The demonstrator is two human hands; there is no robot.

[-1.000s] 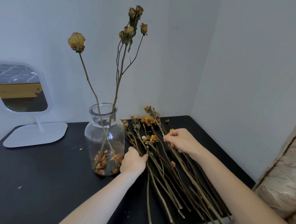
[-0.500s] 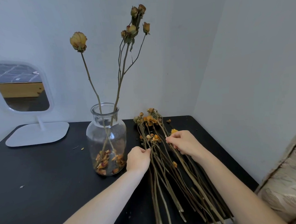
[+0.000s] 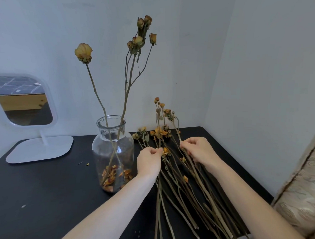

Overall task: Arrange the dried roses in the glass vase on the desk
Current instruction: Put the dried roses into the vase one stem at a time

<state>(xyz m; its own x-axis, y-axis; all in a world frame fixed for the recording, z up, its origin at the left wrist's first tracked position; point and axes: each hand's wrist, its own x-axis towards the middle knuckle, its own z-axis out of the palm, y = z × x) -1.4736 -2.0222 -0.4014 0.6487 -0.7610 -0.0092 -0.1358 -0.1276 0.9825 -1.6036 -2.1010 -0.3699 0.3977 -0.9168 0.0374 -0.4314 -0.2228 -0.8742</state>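
A clear glass vase [image 3: 115, 153] stands on the black desk [image 3: 48, 194] with two tall dried roses [image 3: 133, 70] in it and loose petals at its bottom. Right of it lies a pile of dried rose stems [image 3: 188, 193]. My left hand [image 3: 149, 161] pinches a thin stem whose small buds [image 3: 159, 106] rise off the pile. My right hand [image 3: 199, 152] grips another stem, its head [image 3: 168, 112] lifted beside the first.
A white table mirror [image 3: 26, 113] on a flat base stands at the desk's back left. Walls close off the back and right. A beige cushion [image 3: 305, 194] sits past the desk's right edge. Small petal bits lie on the desk.
Both hands have closed on stems and raised their flower ends off the pile. My left hand shifted right, away from the vase.
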